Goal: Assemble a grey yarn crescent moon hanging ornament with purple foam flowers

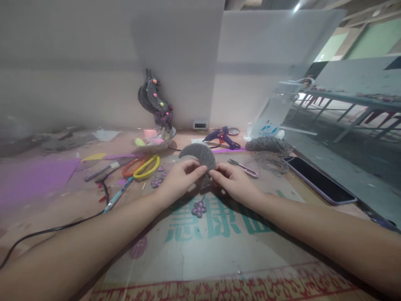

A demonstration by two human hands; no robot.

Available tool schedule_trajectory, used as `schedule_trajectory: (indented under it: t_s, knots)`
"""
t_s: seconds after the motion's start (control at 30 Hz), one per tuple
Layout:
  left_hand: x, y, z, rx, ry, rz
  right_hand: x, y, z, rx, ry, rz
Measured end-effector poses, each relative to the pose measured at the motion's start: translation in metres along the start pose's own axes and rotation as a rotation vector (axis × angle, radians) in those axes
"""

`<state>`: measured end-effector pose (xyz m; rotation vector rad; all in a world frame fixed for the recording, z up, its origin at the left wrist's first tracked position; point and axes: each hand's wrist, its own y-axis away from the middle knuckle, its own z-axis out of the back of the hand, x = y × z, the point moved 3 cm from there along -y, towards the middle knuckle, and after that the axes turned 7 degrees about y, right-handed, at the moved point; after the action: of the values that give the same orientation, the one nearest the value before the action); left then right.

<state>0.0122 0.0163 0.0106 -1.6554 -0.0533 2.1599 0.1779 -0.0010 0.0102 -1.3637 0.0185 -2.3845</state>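
Observation:
A grey, yarn-wrapped crescent moon (pixel 205 155) is held up over the middle of the table. My left hand (pixel 184 175) pinches its lower part from the left, thumb on top. From the right, my right hand (pixel 230 177) closes thumb and fingers on the same lower end, close to the left fingertips. Below the hands hangs a small grey flower with pink-purple spots (pixel 199 208), apparently joined to the crescent by a short strand. More such flowers (pixel 159 177) lie just left of my left hand. What sits exactly between the fingertips is hidden.
Behind the hands lie a blue glue gun (pixel 223 137), pink thread snips (pixel 247 168) and grey yarn (pixel 269 146). A phone (pixel 319 179) rests at right. Yellow-and-orange-handled scissors (pixel 146 167), a blue pen-like tool (pixel 119 194) and purple sheet (pixel 37 179) lie left. Decorated grey crescents (pixel 153 94) hang behind.

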Motion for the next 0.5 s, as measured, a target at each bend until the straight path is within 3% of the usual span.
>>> schedule_trajectory:
  t_s: [0.17, 0.27, 0.37, 0.5]
  knots:
    - [0.0005, 0.0006, 0.0000, 0.034, 0.022, -0.045, -0.0026, -0.0010, 0.0001, -0.009, -0.026, -0.016]
    - [0.0024, 0.0016, -0.0015, 0.034, 0.185, -0.024, -0.0030, -0.0011, 0.0007, -0.016, -0.040, -0.032]
    - [0.0051, 0.0011, -0.0021, -0.017, 0.363, 0.021, -0.0021, -0.0008, 0.0016, -0.036, -0.050, -0.038]
    - [0.0060, -0.0006, 0.0015, -0.119, 0.250, 0.018, -0.0014, -0.0008, 0.0019, -0.061, -0.084, -0.041]
